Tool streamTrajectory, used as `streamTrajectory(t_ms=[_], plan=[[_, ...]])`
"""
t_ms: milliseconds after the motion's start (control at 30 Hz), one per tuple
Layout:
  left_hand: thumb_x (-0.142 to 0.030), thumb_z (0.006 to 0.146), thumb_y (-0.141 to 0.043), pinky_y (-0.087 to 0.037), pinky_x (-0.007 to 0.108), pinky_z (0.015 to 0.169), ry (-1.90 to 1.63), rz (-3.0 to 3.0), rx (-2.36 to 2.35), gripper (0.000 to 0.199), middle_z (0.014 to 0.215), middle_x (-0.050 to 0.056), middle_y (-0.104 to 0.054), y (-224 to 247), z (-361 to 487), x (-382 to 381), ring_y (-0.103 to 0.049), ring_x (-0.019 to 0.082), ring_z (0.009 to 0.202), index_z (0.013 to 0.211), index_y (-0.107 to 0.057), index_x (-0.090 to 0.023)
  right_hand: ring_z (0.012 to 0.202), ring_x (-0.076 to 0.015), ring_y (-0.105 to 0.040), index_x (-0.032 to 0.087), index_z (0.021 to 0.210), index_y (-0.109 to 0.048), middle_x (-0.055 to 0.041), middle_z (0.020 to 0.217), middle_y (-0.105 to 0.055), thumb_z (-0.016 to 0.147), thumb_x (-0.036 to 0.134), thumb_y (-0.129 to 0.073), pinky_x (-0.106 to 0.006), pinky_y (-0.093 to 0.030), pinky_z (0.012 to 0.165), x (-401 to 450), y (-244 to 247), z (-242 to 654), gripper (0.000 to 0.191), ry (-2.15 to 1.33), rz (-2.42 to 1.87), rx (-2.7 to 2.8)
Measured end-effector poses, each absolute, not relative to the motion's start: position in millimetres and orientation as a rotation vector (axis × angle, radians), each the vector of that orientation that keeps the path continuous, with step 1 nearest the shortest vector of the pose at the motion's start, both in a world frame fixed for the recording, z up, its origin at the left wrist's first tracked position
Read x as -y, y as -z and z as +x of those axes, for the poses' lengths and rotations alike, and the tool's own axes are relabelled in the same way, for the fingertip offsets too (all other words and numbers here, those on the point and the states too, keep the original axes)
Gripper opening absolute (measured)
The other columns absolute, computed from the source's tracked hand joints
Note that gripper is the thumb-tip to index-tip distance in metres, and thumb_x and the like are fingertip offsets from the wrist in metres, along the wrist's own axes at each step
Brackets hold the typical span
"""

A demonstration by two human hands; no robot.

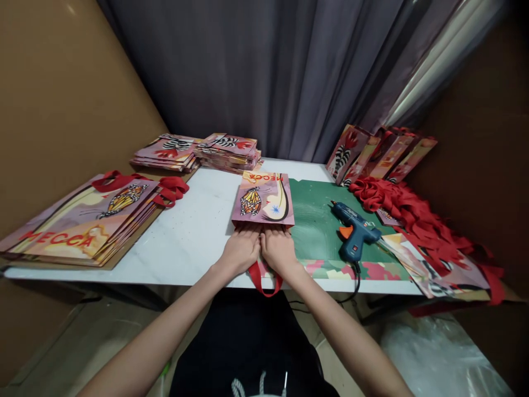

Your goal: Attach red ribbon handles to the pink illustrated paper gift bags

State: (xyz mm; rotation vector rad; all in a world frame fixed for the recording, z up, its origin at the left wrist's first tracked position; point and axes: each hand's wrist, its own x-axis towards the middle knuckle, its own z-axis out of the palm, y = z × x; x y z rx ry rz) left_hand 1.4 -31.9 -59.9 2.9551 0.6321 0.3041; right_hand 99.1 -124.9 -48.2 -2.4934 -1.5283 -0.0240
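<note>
A small purple paper gift bag (266, 201) lies flat in front of me, its butterfly print up and its "MECCA" lettering upside down at the far end. Both hands lie side by side at its near, open edge. The fingers of my left hand (243, 249) stretch flat into the mouth of the bag, and the tips are hidden. My right hand (279, 251) does the same on the right, close against the left. From under the hands a red ribbon handle (264, 284) loops toward me over the table edge.
Right of the bag, a blue glue gun (354, 231) rests on a green cutting mat (312, 237). Red ribbons (413, 220) are heaped farther right, with standing bags (384, 151) behind. Stacked bags (82, 226) lie at left; flat piles (227, 151) sit at the back.
</note>
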Motion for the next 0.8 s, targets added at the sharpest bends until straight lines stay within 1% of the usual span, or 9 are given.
streamTrajectory(t_ms=[67,133,233,333,433,567,667,733,800], plan=[[-0.023,0.093,-0.035,-0.042,0.042,0.101,-0.295,2.947,-0.666,0.04,0.128,0.016,-0.061,57.0,1.6,32.0,-0.057,0.028,0.118,0.125,-0.057,-0.011,0.097,-0.0253,-0.065,0.014,0.108,-0.064,-0.0139,0.104,-0.07,0.101,0.027,-0.029,-0.035,-0.043,0.088,128.9,47.7,105.4,0.038,0.013,-2.49,1.51],[-0.022,0.093,-0.033,-0.046,0.041,0.094,-0.269,2.936,-0.7,0.039,0.12,0.016,-0.065,54.6,1.6,31.8,-0.061,0.028,0.111,0.122,-0.058,-0.012,0.093,-0.0237,-0.066,0.016,0.107,-0.064,-0.0118,0.102,-0.071,0.102,0.027,-0.028,-0.031,-0.045,0.08,134.5,46.6,113.4,0.038,-0.001,-2.493,1.502],[-0.022,0.093,-0.033,-0.049,0.039,0.085,-0.237,2.921,-0.741,0.036,0.111,0.015,-0.069,52.8,1.1,31.3,-0.065,0.028,0.101,0.116,-0.06,-0.013,0.093,-0.0235,-0.067,0.016,0.108,-0.063,-0.0108,0.099,-0.072,0.102,0.026,-0.03,-0.03,-0.045,0.078,141.2,45.3,121.5,0.035,0.005,-2.504,1.514],[-0.024,0.095,-0.032,-0.048,0.036,0.086,-0.252,2.907,-0.766,0.035,0.111,0.013,-0.069,52.1,-1.3,30.1,-0.065,0.025,0.102,0.114,-0.059,-0.015,0.09,-0.0241,-0.068,0.017,0.109,-0.062,-0.0105,0.098,-0.072,0.102,0.027,-0.03,-0.029,-0.046,0.074,143.1,44.1,123.5,0.034,-0.008,-2.53,1.508],[-0.024,0.097,-0.029,-0.048,0.035,0.086,-0.28,2.893,-0.807,0.036,0.114,0.013,-0.067,52.0,-5.5,27.8,-0.064,0.025,0.104,0.115,-0.059,-0.014,0.085,-0.0244,-0.07,0.019,0.111,-0.062,-0.0099,0.096,-0.072,0.102,0.028,-0.03,-0.029,-0.045,0.067,143.7,42.1,123.5,0.035,-0.061,-2.553,1.489],[-0.024,0.096,-0.03,-0.049,0.036,0.081,-0.293,2.907,-0.823,0.035,0.101,0.013,-0.07,53.0,-9.1,24.4,-0.066,0.025,0.094,0.101,-0.063,-0.013,0.085,-0.0245,-0.069,0.018,0.115,-0.061,-0.0113,0.096,-0.072,0.101,0.025,-0.031,-0.028,-0.044,0.066,147.3,36.5,125.6,0.033,-0.094,-2.552,1.479],[-0.022,0.094,-0.034,-0.05,0.038,0.079,-0.309,2.943,-0.798,0.031,0.094,0.013,-0.07,52.1,-9.5,21.6,-0.066,0.026,0.089,0.093,-0.064,-0.014,0.087,-0.0239,-0.068,0.015,0.115,-0.059,-0.0126,0.099,-0.071,0.1,0.023,-0.032,-0.029,-0.043,0.067,151.2,28.6,129.1,0.032,-0.166,-2.54,1.475],[-0.017,0.09,-0.039,-0.049,0.039,0.082,-0.329,2.972,-0.764,0.028,0.097,0.013,-0.07,47.9,-11.0,19.4,-0.065,0.027,0.093,0.097,-0.066,-0.014,0.088,-0.0233,-0.067,0.015,0.121,-0.056,-0.0121,0.101,-0.07,0.096,0.016,-0.035,-0.028,-0.042,0.067,154.1,21.4,131.1,0.032,-0.18,-2.53,1.51],[-0.013,0.088,-0.042,-0.048,0.041,0.089,-0.389,3.019,-0.703,0.03,0.105,0.013,-0.069,39.5,-14.9,17.2,-0.063,0.028,0.101,0.105,-0.066,-0.015,0.092,-0.0227,-0.064,0.015,0.124,-0.054,-0.0115,0.105,-0.069,0.091,0.006,-0.038,-0.028,-0.042,0.07,157.7,13.3,132.0,0.038,-0.091,-2.503,1.6]])
